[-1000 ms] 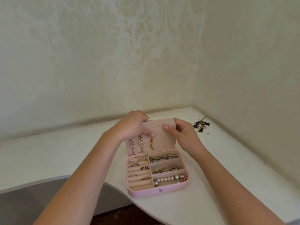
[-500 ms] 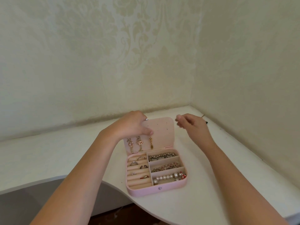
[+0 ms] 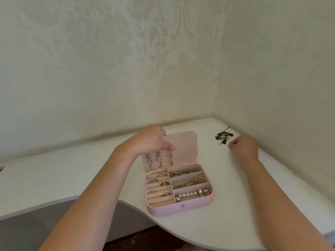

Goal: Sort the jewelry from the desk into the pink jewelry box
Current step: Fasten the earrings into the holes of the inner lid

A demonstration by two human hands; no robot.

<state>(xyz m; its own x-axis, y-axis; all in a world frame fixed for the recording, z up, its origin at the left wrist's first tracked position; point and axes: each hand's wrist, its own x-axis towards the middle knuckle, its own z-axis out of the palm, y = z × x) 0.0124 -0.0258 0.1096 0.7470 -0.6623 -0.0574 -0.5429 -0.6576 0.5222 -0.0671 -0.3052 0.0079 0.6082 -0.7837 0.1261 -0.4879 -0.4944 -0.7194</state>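
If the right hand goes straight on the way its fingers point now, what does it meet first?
Most likely the dark green earrings on the desk just ahead of the right hand; nothing shows between, though height is unclear.

No text, label, brand, number or sign can be read anywhere in view. The pink jewelry box (image 3: 163,209) carries only a plain round metal snap (image 3: 183,205) on its front wall, with no lettering that can be made out. The wallpaper (image 3: 108,51) bears a pale damask pattern and no words.
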